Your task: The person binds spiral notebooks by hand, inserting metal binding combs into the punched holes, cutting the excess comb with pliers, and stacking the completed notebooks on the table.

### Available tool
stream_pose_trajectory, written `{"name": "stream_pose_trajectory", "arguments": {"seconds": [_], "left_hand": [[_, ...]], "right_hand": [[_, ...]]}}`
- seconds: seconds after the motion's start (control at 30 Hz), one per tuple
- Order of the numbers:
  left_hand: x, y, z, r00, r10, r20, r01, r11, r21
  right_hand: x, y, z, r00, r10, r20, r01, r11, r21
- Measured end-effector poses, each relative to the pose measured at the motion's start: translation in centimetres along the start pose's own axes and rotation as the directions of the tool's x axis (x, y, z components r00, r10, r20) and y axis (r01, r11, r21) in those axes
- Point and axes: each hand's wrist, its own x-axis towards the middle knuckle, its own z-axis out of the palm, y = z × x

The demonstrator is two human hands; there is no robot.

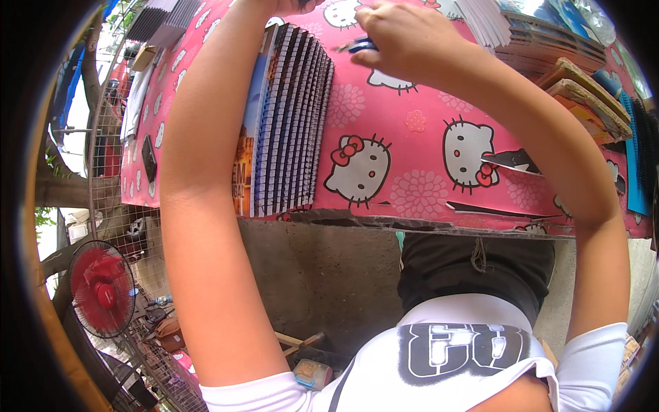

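Observation:
My right hand [408,38] is closed around a small blue-handled tool [361,46] with a narrow metal tip, which looks like pliers. The tip points left, toward the top end of a row of spiral-bound notebooks [292,123]. These lie overlapped in a fanned stack, their wire bindings facing right, with a colourful cover on the leftmost one. My left forearm [199,130] reaches past the notebooks' left side. Of my left hand [292,7] only a part shows at the upper edge, beside something dark; its fingers are mostly cut off.
A pink cartoon-cat tablecloth [415,158] covers the table. Paper stacks [484,24] and worn brown pads [583,103] lie at the right. Black-and-white scraps [511,161] rest near the front edge. A phone [149,158] lies at the left; a red fan [103,292] stands below.

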Motion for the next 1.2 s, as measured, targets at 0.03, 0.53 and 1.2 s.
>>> {"name": "stream_pose_trajectory", "arguments": {"seconds": [0.03,0.53,1.2], "left_hand": [[-0.1,-0.1,-0.1,1.000,0.000,0.001,0.000,1.000,-0.010],[-0.7,0.0,-0.2,1.000,0.006,0.017,-0.006,1.000,-0.005],[0.5,-1.5,-3.1,0.944,0.251,0.216,-0.319,0.865,0.388]], "right_hand": [[-0.4,-0.1,0.0,0.981,-0.146,-0.131,0.123,0.978,-0.168],[-0.6,-0.7,-1.2,0.968,-0.197,-0.154,0.178,0.975,-0.129],[-0.2,-0.8,-1.3,0.965,-0.211,-0.158,0.186,0.970,-0.157]]}}
